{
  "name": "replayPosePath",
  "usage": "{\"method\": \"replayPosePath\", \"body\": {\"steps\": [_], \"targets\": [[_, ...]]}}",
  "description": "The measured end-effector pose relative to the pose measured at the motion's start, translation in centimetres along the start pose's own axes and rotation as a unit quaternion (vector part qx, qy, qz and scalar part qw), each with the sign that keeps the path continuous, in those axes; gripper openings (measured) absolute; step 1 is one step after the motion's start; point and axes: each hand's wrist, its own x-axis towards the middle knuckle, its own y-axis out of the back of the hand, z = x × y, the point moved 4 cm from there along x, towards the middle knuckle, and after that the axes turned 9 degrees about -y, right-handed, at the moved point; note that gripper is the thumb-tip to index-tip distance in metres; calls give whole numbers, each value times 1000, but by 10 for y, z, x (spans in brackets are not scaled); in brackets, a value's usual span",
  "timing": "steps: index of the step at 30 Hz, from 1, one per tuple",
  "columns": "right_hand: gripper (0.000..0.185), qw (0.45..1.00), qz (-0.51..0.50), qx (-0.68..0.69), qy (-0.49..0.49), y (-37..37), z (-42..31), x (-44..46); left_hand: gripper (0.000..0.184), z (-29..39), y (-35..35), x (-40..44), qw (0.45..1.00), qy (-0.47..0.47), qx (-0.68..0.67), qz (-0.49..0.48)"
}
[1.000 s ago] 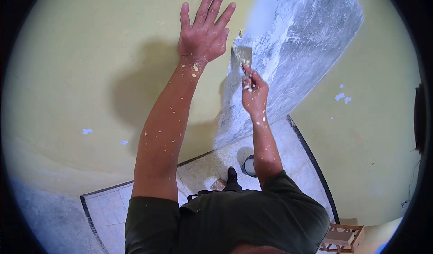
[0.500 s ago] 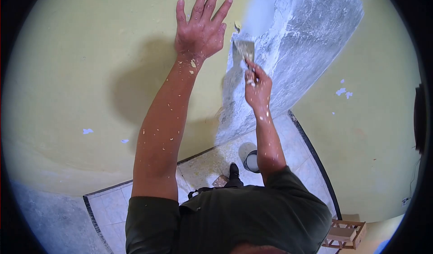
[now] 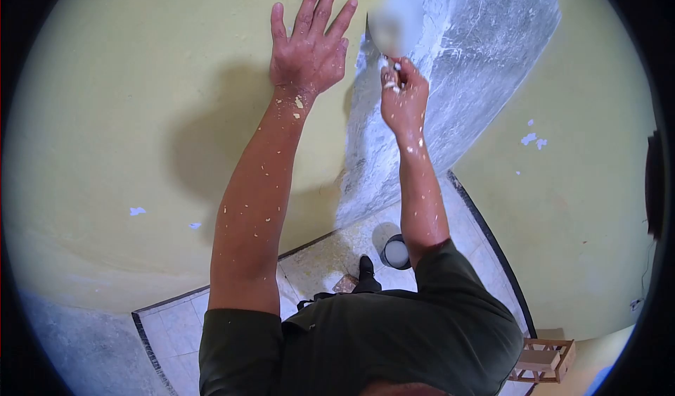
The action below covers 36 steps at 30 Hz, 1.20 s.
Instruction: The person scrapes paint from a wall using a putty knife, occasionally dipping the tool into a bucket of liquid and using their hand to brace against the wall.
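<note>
My left hand (image 3: pixel 309 51) lies with fingers spread on the yellow painted wall (image 3: pixel 176 58). Paint flakes cling to its wrist and forearm. Just to the right, my right hand (image 3: pixel 406 100) is closed round the handle of a scraper (image 3: pixel 386 36), its blade pointing up. The blade is partly blurred and sits at the border between the yellow paint and a bare grey-white strip of wall (image 3: pixel 485 51). Flakes also dot the right hand and forearm.
A dark bucket (image 3: pixel 396 252) with whitish contents stands on the tiled floor (image 3: pixel 176 326) by my shoe (image 3: pixel 365 266). Pale debris is scattered there near a reddish-brown piece (image 3: pixel 345 283). At lower right is a wooden frame (image 3: pixel 541 361). Small white chipped spots (image 3: pixel 533 140) mark the right wall.
My right hand has pushed the scraper upward along the paint's edge. A loose paint flake above the blade earlier no longer shows. My left hand keeps its place on the wall.
</note>
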Motion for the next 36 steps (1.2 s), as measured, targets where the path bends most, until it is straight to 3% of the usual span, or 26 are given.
{"method": "replayPosePath", "body": {"steps": [3,4,5,7,10,13,14,16,18,19,21,22,23,24,25,30,36], "targets": [[31,1000,-11,-1,-5,7,28,-11,66,-2,-4,-1,1000,-9,21,-16],[32,998,-21,7,59,6,38,-23,66,-2,-3,-1,1000,-8,24,-10],[32,999,-34,26,30,4,49,-35,65,1,-4,-2,1000,-5,23,-17],[33,996,-59,2,-68,5,45,-33,65,-5,-4,3,999,-1,28,-18],[33,999,-5,-8,40,6,8,6,65,-1,-2,0,999,-4,26,-34],[32,999,-32,10,3,14,-14,14,64,-1,-4,-2,1000,-6,13,-20],[32,998,-55,-39,-14,19,-1,8,64,-1,-4,-2,1000,-5,21,-16],[40,997,-61,-42,29,17,49,-20,64,-1,-4,-2,999,-7,29,-11],[37,988,-115,-87,-49,23,118,-72,64,-1,-3,-2,999,-8,34,-11],[33,955,-183,-194,-132,33,168,-101,63,-1,-3,-2,999,-7,36,-15],[34,868,-310,-387,6,69,321,-197,63,-2,-4,-1,999,-12,34,-18],[34,805,-387,-450,-8,108,409,-274,63,-2,-4,-2,1000,-10,29,-5],[34,757,-426,-481,-123,146,431,-333,63,-1,-2,-1,1000,-7,23,8],[36,848,-234,-466,97,189,411,-384,63,2,-2,-2,1000,-7,24,9],[36,850,-231,-463,102,207,429,-403,64,2,-2,-2,1000,-8,16,17],[38,847,-284,-447,-52,168,472,-431,72,0,-4,0,999,-14,21,31],[48,783,-350,-437,-271,209,479,-509,72,1,-5,0,999,-16,15,47]]}}
